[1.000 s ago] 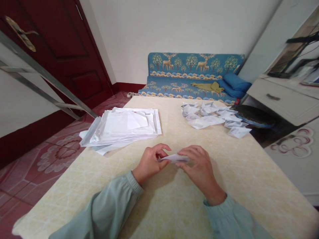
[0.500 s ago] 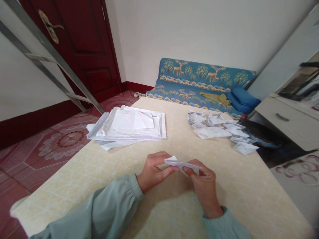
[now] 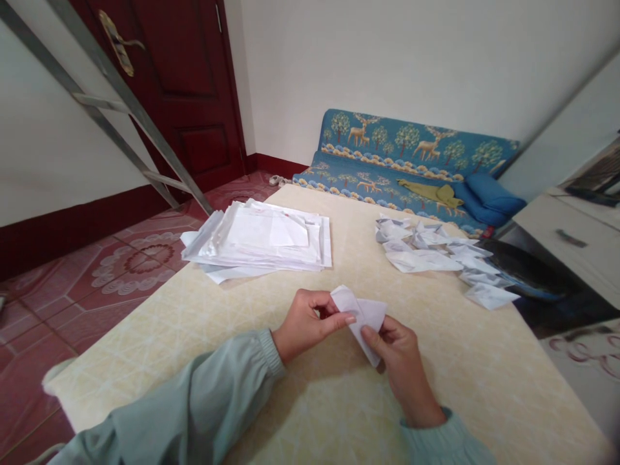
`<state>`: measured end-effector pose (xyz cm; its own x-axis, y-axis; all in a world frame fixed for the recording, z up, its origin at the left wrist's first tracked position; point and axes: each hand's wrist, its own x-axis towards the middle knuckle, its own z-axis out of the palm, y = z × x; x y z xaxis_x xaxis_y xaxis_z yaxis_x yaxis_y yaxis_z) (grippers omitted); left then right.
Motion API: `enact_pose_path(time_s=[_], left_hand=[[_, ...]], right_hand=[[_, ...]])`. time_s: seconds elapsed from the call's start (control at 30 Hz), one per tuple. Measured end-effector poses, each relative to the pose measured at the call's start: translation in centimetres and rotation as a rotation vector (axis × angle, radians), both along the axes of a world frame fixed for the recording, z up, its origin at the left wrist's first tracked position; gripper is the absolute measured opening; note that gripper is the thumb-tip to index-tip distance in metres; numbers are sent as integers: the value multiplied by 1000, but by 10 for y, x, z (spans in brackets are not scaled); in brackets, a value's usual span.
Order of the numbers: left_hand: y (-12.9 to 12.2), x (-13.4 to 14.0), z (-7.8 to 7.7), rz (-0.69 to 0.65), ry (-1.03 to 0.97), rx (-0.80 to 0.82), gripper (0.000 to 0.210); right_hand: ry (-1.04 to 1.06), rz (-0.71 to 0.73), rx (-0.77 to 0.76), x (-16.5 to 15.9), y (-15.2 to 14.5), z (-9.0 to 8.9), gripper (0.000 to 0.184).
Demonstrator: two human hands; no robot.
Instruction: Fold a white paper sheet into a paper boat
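Both hands hold one small folded piece of white paper (image 3: 364, 314) above the near part of the table. My left hand (image 3: 310, 323) pinches its left side, with the thumb lying across the front. On its right edge, my right hand (image 3: 398, 345) grips with the thumb in front and the fingers behind, partly hidden. The paper's broad face is turned toward me, with overlapping layers and a pointed lower end. Beyond my left hand lies a stack of white paper sheets (image 3: 268, 232). Several folded paper pieces (image 3: 421, 258) lie in a loose heap farther right.
The table (image 3: 194, 361) has a pale yellow patterned top. Behind it stands a blue sofa (image 3: 387, 161) with a blue cushion and a yellow-green cloth. A metal ladder (image 3: 130, 110) leans at left before a dark red door (image 3: 188, 77). A pale cabinet (image 3: 576, 239) stands at right.
The folded paper was seen nearly edge-on and is now tilted with its face toward me. Both hands still grip it. The camera view has turned slightly left.
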<state>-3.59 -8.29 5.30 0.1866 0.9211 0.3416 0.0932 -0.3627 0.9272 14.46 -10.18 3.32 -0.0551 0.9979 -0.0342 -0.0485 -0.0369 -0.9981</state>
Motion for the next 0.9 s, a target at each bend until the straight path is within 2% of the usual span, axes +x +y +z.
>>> enact_pose_path(time_s=[0.23, 0.47, 0.77, 0.9], left_hand=[[0, -3, -3, -16, 59, 24, 42], [-1, -3, -2, 3, 75, -72, 50], [-2, -4, -1, 22, 73, -93, 49], [-2, -3, 0, 30, 25, -169, 54]], right_hand=[[17, 130, -66, 2, 0, 2, 34], [-54, 219, -97, 3, 2, 3, 33], [-52, 218, -108, 5, 3, 1, 37], [-50, 221, -105, 5, 3, 3, 37]])
